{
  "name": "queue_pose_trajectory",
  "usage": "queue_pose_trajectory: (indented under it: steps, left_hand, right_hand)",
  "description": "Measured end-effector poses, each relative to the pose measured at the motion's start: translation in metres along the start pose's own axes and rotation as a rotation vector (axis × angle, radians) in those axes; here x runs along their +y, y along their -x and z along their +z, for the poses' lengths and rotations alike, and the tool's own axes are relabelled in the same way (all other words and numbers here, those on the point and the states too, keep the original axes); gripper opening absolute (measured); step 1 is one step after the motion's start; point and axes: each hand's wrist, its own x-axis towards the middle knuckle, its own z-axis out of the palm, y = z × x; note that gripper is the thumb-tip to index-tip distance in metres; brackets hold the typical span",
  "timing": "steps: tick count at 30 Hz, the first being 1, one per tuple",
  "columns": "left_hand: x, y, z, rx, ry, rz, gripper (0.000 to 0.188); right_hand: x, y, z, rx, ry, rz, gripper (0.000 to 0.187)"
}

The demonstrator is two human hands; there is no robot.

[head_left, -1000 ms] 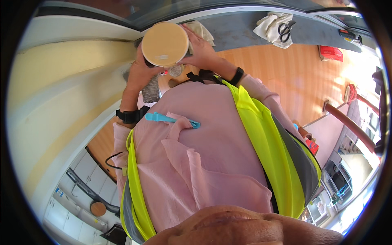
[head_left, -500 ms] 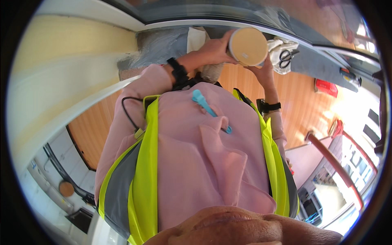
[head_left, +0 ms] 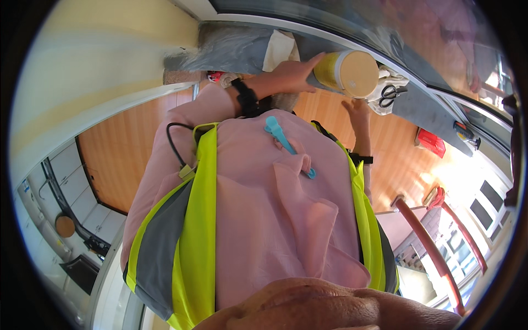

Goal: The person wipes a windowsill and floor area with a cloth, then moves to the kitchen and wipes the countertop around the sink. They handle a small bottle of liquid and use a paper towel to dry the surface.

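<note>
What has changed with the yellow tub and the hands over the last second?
The yellow tub has travelled rightward across the view, toward the scissors on the grey ledge. The left hand stays pressed on its side; the right hand now sits open just below it. The turquoise clip remains on the pink shirt.

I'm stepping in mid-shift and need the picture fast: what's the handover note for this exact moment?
Left hand: grip on the side of the yellow container, held sideways by the grey ledge.
Right hand: open, fingers spread just under the container; contact unclear.
On the ledge: white cloth, scissors.
Done: container is in hand, off any surface.
Left: it is not yet set down.
</note>
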Motion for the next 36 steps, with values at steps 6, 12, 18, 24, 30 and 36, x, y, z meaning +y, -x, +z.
queue_pose_trajectory:
  steps: [6,12,18,24,30,36]
  left_hand:
    - [-0.098,0.112,-0.024,0.166,0.235,-0.195,0.05]
    - [-0.153,0.233,-0.055,0.604,0.299,-0.249,0.045]
    - [-0.16,0.345,-0.051,0.719,0.428,-0.569,0.042]
    - [-0.171,0.414,-0.029,0.899,0.514,-0.666,0.04]
    - [-0.169,0.438,-0.029,0.95,0.521,-0.711,0.04]
    - [-0.168,0.441,-0.026,0.978,0.533,-0.712,0.038]
  right_hand:
    - [-0.064,0.054,0.084,-0.242,-0.234,-0.267,0.054]
    - [-0.138,-0.02,0.188,0.142,0.099,-0.549,0.075]
    - [-0.145,-0.06,0.267,0.265,0.214,-0.407,0.073]
    - [-0.197,-0.061,0.349,0.334,0.038,-0.538,0.064]
    - [-0.241,-0.018,0.377,0.078,-0.057,-0.592,0.052]
    - [-0.254,-0.04,0.35,0.1,-0.317,-0.539,0.046]
